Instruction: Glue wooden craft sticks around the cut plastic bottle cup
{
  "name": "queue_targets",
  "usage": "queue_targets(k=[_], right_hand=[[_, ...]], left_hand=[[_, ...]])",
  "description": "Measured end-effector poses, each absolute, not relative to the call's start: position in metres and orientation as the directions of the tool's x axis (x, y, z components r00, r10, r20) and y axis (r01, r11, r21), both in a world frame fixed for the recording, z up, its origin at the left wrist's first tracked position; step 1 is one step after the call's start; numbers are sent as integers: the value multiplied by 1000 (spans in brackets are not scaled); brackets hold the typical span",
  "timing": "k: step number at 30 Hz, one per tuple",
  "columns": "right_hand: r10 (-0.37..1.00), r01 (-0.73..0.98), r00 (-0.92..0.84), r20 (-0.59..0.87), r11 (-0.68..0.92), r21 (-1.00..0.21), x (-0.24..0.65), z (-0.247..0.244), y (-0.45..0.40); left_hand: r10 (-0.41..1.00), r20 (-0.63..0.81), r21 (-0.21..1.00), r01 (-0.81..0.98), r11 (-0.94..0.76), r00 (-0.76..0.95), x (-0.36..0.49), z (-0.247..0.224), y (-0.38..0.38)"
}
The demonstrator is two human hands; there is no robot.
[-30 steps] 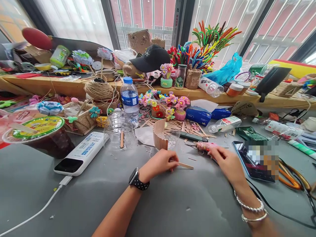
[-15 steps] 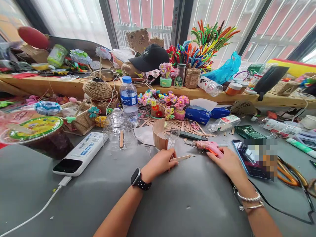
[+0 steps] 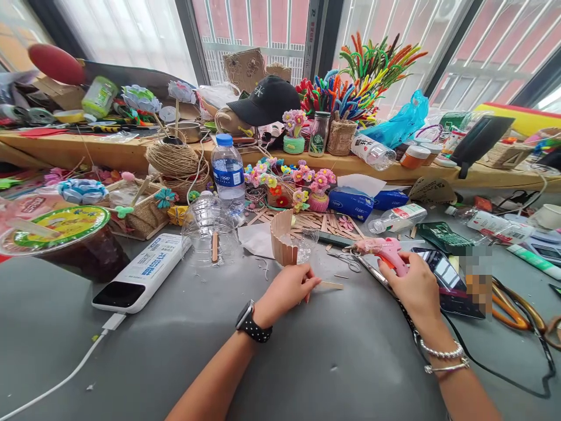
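Note:
My left hand (image 3: 293, 287), with a watch on the wrist, pinches a flat wooden craft stick (image 3: 332, 285) that points right just above the grey table. Right behind these fingers stands a curved wall of upright craft sticks (image 3: 284, 240) beside clear plastic. My right hand (image 3: 412, 285) is wrapped around the handle of a pink hot glue gun (image 3: 385, 251), its nozzle end pointing left. Small scissors (image 3: 348, 261) lie between the hands, close to a thin dark sliver. A phone (image 3: 451, 283) lies partly behind my right hand.
Loose craft sticks (image 3: 346, 225) are scattered at the back. To the left are a cut plastic bottle piece (image 3: 205, 225), a white power bank (image 3: 140, 275) and a lidded drink cup (image 3: 65, 245). Orange-handled scissors (image 3: 511, 310) and a black cord (image 3: 491, 374) lie at the right.
My right hand has lifted the glue gun up and to the right, uncovering the small scissors. My left hand has shifted slightly right, and its craft stick now points a little downward.

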State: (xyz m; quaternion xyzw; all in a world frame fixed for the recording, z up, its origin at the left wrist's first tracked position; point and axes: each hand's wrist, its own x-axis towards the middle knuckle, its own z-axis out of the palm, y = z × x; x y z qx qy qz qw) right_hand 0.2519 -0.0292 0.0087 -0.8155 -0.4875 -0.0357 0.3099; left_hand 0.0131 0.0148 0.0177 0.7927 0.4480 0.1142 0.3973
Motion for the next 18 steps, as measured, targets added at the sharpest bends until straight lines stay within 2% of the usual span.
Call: queue_targets(k=[5, 7, 13, 18], right_hand=[[766, 801, 542, 344, -349, -486, 251, 7, -28], [768, 802, 539, 345, -342, -490, 252, 6, -28], [758, 817, 522, 390, -314, -484, 252, 4, -27], [769, 810, 525, 365, -319, -492, 248, 4, -27]], left_hand=[[895, -134, 517, 801, -302, 425, 22, 14, 11], [905, -131, 487, 821, -296, 404, 23, 14, 11], [841, -156, 688, 668, -283, 518, 15, 17, 15], [836, -199, 708, 665, -238, 511, 11, 20, 16]])
